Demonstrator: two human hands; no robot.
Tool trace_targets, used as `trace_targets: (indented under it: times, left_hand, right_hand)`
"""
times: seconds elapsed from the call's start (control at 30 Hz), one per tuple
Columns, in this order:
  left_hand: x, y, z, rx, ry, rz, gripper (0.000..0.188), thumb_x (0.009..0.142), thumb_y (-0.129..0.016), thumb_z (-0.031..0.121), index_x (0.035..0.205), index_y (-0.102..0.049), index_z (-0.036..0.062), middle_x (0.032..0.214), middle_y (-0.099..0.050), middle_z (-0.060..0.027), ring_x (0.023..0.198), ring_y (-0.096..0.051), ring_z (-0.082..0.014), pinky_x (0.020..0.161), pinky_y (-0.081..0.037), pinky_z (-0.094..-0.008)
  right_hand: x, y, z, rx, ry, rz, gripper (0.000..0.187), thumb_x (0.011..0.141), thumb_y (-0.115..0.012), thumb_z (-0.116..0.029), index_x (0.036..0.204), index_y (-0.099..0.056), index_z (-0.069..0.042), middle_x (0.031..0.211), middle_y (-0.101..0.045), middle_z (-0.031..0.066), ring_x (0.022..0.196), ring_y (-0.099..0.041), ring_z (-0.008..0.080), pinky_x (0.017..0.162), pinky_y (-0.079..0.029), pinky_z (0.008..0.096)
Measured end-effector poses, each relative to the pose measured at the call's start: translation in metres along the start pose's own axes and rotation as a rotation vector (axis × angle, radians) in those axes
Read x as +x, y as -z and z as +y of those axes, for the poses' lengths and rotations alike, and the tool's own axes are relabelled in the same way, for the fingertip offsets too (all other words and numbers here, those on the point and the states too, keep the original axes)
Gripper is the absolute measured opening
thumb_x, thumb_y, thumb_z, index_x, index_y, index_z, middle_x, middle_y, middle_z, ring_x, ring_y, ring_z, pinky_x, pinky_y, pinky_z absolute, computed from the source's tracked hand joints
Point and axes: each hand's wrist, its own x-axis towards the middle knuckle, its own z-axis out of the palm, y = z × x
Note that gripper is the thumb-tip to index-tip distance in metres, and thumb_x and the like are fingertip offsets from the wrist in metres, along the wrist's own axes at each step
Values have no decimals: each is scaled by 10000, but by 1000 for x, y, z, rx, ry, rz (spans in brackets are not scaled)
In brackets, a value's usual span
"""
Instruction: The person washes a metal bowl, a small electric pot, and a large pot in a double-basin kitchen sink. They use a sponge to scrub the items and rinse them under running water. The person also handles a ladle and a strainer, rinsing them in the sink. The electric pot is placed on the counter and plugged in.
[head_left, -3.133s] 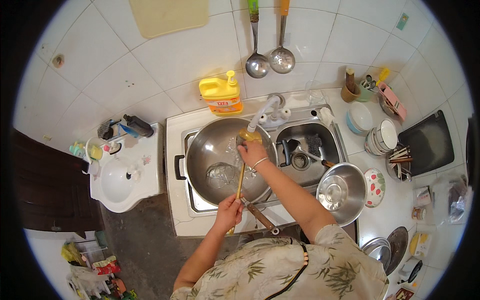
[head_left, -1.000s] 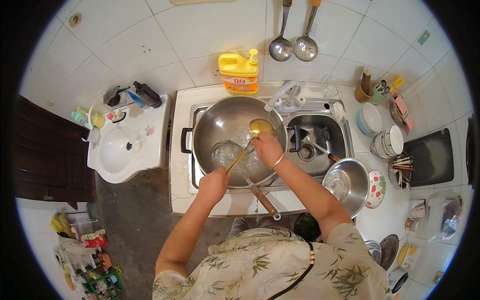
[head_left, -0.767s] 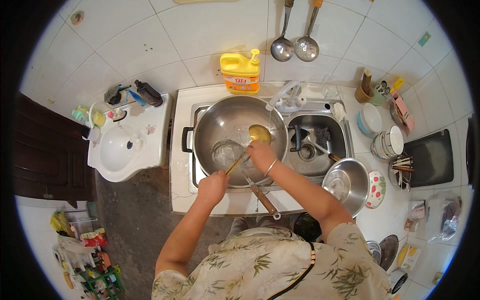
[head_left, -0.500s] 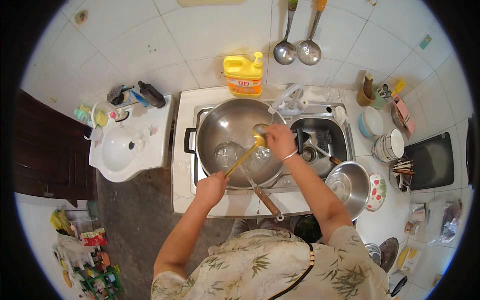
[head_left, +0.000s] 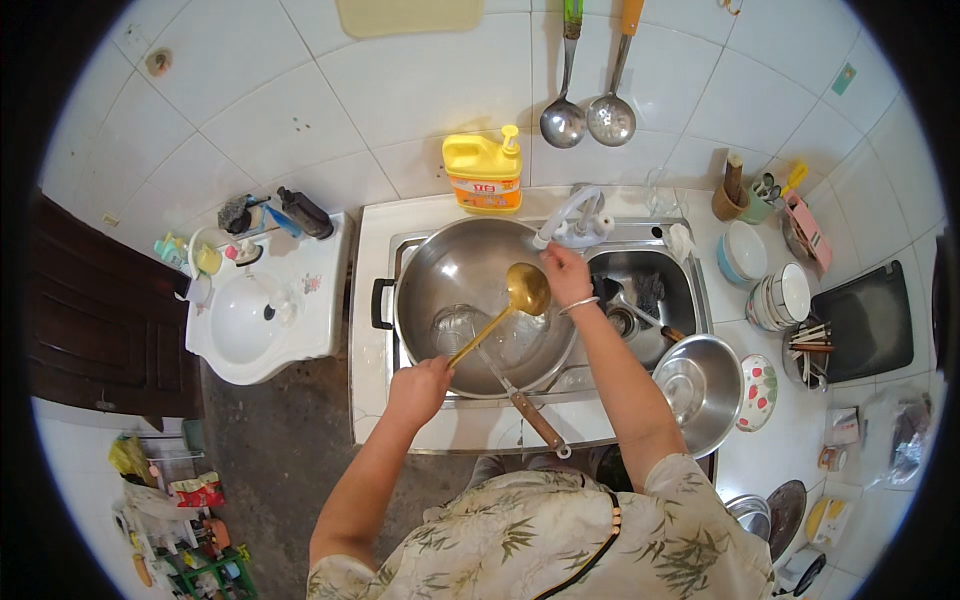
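My left hand (head_left: pixel 418 390) is closed round the handle of a gold-coloured ladle (head_left: pixel 528 290), whose bowl is tilted over a large steel wok (head_left: pixel 440 260). Just under the spout end of the white tap (head_left: pixel 578 222) is my right hand (head_left: pixel 567 275), its fingers curled together; what they hold, if anything, is hidden. The wok sits over the left sink basin with some water in its bottom. A wooden-handled utensil (head_left: pixel 540 422) leans in the wok, its handle over the counter edge and its head hard to make out.
A yellow detergent jug (head_left: pixel 483 175) stands behind the wok. To the right are the second basin (head_left: pixel 660 335) with a scrubber (head_left: pixel 648 285), a steel bowl (head_left: pixel 718 385) and stacked bowls (head_left: pixel 785 295). Two utensils (head_left: pixel 563 122) hang on the wall. A white washbasin (head_left: pixel 240 345) stands left.
My right hand has gone from the ladle's bowl to below the tap spout. The ladle's bowl now shows fully, a little further right in the picture. My left hand keeps its grip.
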Motion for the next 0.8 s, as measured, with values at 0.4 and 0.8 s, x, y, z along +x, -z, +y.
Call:
trace_targets:
  times: [0.4, 0.8]
  left_hand:
    - [13, -3, 8, -19, 23, 37, 164, 827, -573, 227, 852, -577, 65, 731, -617, -126, 629, -599, -323, 556, -477, -431]
    - [13, -38, 12, -158, 86, 169, 167, 825, -575, 219, 863, -583, 56, 705, -605, -147, 613, -592, -340, 547, -474, -440]
  right_hand:
    - [-10, -24, -12, -518, 337, -255, 210, 823, -502, -272, 901, -676, -184, 1218, -522, 81, 1155, -441, 279, 965, -289, 528]
    - [-34, -24, -19, -669, 392, -124, 239, 792, -574, -205, 1011, -632, -127, 1271, -477, 118, 1208, -398, 302, 985, -325, 458]
